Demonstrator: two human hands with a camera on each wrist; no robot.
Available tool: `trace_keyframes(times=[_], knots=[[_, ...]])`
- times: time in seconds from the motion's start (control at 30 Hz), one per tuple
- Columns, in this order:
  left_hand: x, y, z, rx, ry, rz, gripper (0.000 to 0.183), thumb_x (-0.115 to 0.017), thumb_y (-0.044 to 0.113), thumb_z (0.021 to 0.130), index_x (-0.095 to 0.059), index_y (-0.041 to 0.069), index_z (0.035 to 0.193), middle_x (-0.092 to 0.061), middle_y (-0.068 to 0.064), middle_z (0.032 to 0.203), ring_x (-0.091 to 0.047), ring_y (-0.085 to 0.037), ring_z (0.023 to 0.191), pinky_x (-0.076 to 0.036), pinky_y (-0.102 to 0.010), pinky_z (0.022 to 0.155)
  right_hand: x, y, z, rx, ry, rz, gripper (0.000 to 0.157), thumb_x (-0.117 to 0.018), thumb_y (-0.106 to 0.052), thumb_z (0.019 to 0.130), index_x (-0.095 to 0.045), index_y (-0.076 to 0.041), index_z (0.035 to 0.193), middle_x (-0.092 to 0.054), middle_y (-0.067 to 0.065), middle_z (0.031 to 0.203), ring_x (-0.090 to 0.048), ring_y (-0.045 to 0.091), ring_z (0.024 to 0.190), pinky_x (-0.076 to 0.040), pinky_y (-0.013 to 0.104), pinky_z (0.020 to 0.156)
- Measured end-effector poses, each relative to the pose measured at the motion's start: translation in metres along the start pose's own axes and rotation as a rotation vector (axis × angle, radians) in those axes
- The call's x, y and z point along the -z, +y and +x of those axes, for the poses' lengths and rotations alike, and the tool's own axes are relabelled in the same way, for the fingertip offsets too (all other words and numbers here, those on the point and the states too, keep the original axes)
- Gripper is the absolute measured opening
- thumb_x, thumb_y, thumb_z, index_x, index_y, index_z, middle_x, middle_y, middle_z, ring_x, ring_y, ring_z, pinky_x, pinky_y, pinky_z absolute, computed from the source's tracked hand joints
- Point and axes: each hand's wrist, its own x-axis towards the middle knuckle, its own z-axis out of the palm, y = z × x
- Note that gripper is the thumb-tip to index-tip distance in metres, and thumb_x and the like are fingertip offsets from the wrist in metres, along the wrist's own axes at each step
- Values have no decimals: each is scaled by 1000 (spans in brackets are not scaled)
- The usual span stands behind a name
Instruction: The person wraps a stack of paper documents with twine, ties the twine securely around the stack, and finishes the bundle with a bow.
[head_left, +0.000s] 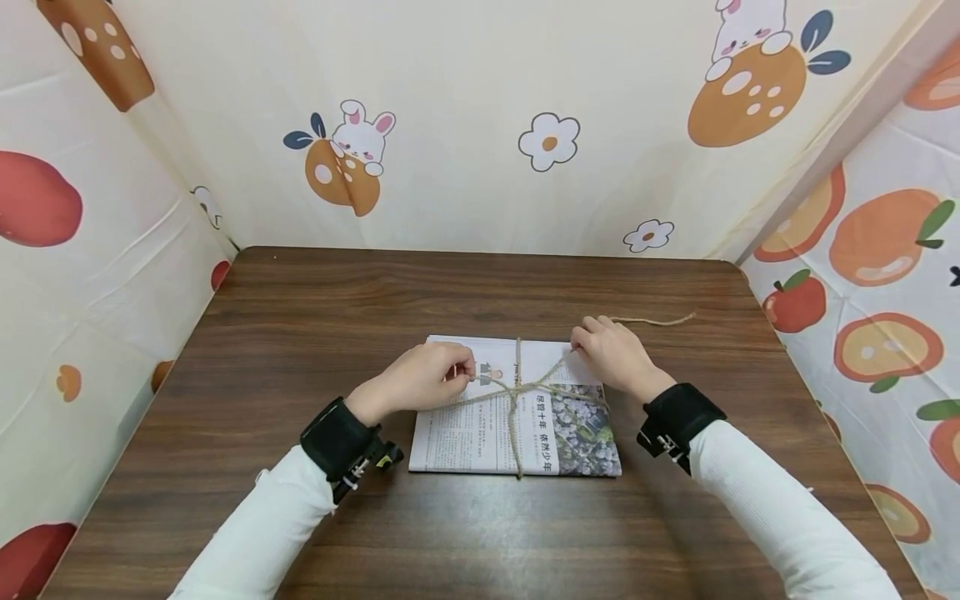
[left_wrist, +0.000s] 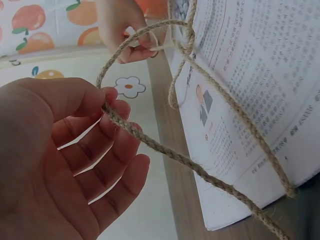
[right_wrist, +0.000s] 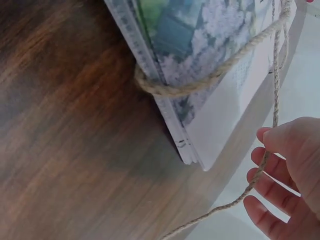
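A flat paper-wrapped bundle, printed with text and a flower photo, lies on the table. Jute twine crosses it lengthwise and crosswise, with a knot near the middle. My left hand is over the bundle's left part, pinching twine between thumb and index finger; the left wrist view shows the twine bending at those fingertips. At the far right corner my right hand pinches the other strand, drawn taut from the knot. Its loose tail trails right past the fingers.
The brown wood-grain table reaches a back wall covering with rabbit and flower prints. Fruit-printed sheets hang at both sides. Each wrist wears a black strap with a small device.
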Motion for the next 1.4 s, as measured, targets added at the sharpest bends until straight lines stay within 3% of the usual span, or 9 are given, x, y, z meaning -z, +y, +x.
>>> trace_keyframes(times=[0.3,0.6,0.93,1.4], knots=[[-6,3,23,-73,4,28,10,-56,7,86,-62,13,83,-56,6,75,-42,-7,59,-36,-21,58,8,-1,4,44,43,-20,6,-63,-4,83,-57,-7,85,-56,9,81,-51,25,73,-42,33,63],[-24,13,45,-41,-47,143,13,-56,9,85,-60,20,78,-56,9,73,-49,-7,63,-38,-24,56,14,-2,6,61,92,-58,9,-64,-3,82,-56,-8,84,-56,8,80,-51,25,72,-39,33,59],[-40,18,57,-25,-88,189,10,-56,12,85,-62,19,81,-58,8,75,-52,-9,66,-41,-28,58,23,-1,9,68,87,-82,9,-65,-4,80,-61,-8,87,-58,9,86,-54,28,81,-41,37,66],[-47,18,65,-20,-108,191,9,-57,13,87,-63,16,80,-56,6,74,-49,-10,64,-38,-26,55,51,-10,17,162,202,-152,13,-69,-11,79,-55,-10,80,-54,6,78,-51,28,76,-38,38,65]])
